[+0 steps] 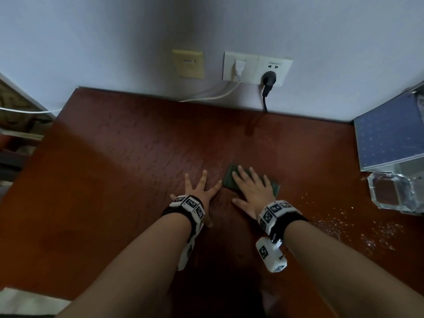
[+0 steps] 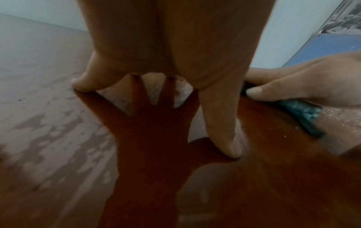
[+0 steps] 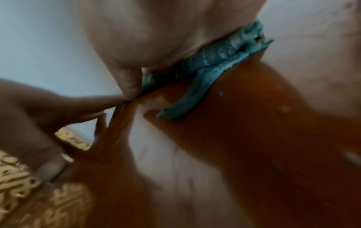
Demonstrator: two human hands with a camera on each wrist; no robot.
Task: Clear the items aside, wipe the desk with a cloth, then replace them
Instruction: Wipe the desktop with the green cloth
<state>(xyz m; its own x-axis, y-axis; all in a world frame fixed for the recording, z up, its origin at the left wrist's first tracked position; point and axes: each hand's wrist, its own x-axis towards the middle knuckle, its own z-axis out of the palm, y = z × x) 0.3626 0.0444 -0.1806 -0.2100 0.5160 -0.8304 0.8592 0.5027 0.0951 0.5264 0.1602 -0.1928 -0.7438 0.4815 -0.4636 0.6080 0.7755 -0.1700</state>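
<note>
A dark green-blue cloth point(image 1: 229, 179) lies flat on the red-brown desk point(image 1: 119, 157), near its middle. My right hand point(image 1: 251, 188) presses down on the cloth with straight, spread fingers; the cloth point(image 3: 210, 61) shows under the palm in the right wrist view and beside the left hand as the cloth point(image 2: 304, 112). My left hand point(image 1: 199, 191) rests flat on the bare desk just left of the cloth, fingers spread, its fingertips point(image 2: 228, 148) touching the wood. It holds nothing.
A blue box point(image 1: 387, 141) and a clear glass container point(image 1: 394, 193) stand at the desk's right edge. Water droplets point(image 1: 358, 228) speckle the wood near them. Wall sockets with a white cable point(image 1: 220, 94) and a black plug point(image 1: 268, 81) sit behind the desk.
</note>
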